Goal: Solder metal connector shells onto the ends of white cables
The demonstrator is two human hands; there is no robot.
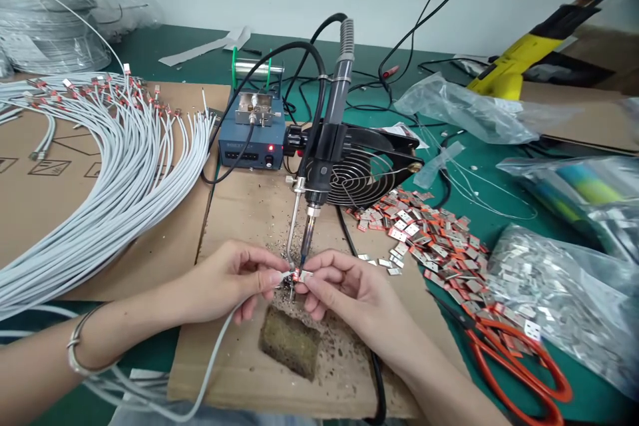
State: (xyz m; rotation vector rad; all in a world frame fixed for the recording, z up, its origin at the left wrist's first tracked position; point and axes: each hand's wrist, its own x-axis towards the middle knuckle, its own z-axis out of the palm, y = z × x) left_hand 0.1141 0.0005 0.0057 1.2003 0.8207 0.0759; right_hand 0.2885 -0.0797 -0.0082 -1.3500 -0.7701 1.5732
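Note:
My left hand [249, 279] pinches the end of a pale grey cable [219, 339], which hangs down from the fingers and loops to the left. My right hand [344, 283] holds a small metal USB connector with a red-orange end [296, 274] between thumb and forefinger. Cable end and connector meet right under the tip of a soldering iron [312, 213], clamped upright on a stand. A thin metal solder feed tube [294, 219] comes down beside the tip. The exact joint is too small to make out.
Several red-and-silver connectors [444, 239] lie heaped at right, near orange-handled scissors [519, 359] and a bag of metal parts [559, 286]. Finished-looking cables [124, 180] fan out at left. Behind stand a blue solder feeder [249, 146] and a fan [364, 173]. A sponge [289, 343] lies in front.

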